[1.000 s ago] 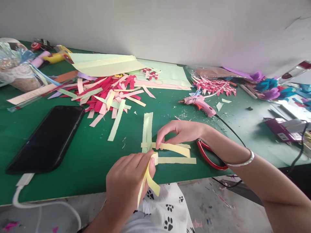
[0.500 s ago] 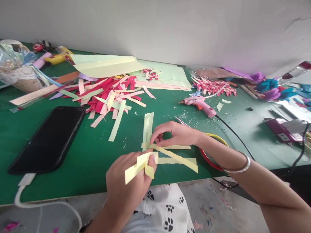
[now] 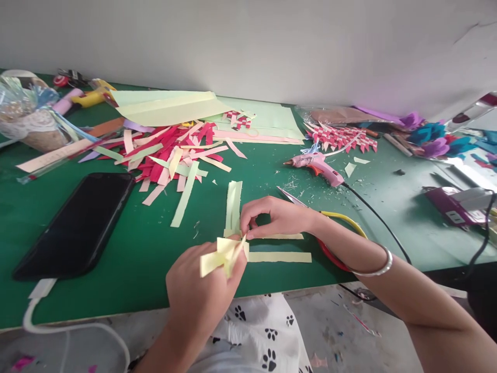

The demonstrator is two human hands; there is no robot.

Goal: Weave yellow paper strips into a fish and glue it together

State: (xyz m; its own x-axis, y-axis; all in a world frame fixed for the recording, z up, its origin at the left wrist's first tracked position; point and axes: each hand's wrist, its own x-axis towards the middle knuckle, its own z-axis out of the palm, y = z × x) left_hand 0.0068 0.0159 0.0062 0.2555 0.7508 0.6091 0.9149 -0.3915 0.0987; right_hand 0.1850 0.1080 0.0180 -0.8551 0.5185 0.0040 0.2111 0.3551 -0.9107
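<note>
Folded pale yellow paper strips (image 3: 212, 263) stick out over my left hand (image 3: 200, 290), which is closed on them near the table's front edge. My right hand (image 3: 272, 217) pinches the paper at the upper right of that bundle, fingertips almost against my left hand. One yellow strip (image 3: 279, 257) reaches rightward along the table beside my left hand. Another yellow strip (image 3: 285, 237) lies partly under my right hand. Just beyond the hands lie pale green strips (image 3: 233, 202). Scissors (image 3: 344, 216) with red and yellow handles are partly hidden under my right forearm.
A phone (image 3: 77, 225) on a white cable lies at left. Behind it is a pile of red, pink and green strips (image 3: 166, 155). A pink glue gun (image 3: 320, 167) with a black cord and a red-and-white woven paper piece (image 3: 344, 139) are at right.
The long yellow strip that slanted down to the right has been drawn up and folded over toward my left hand. My right hand stays close to the bundle.
</note>
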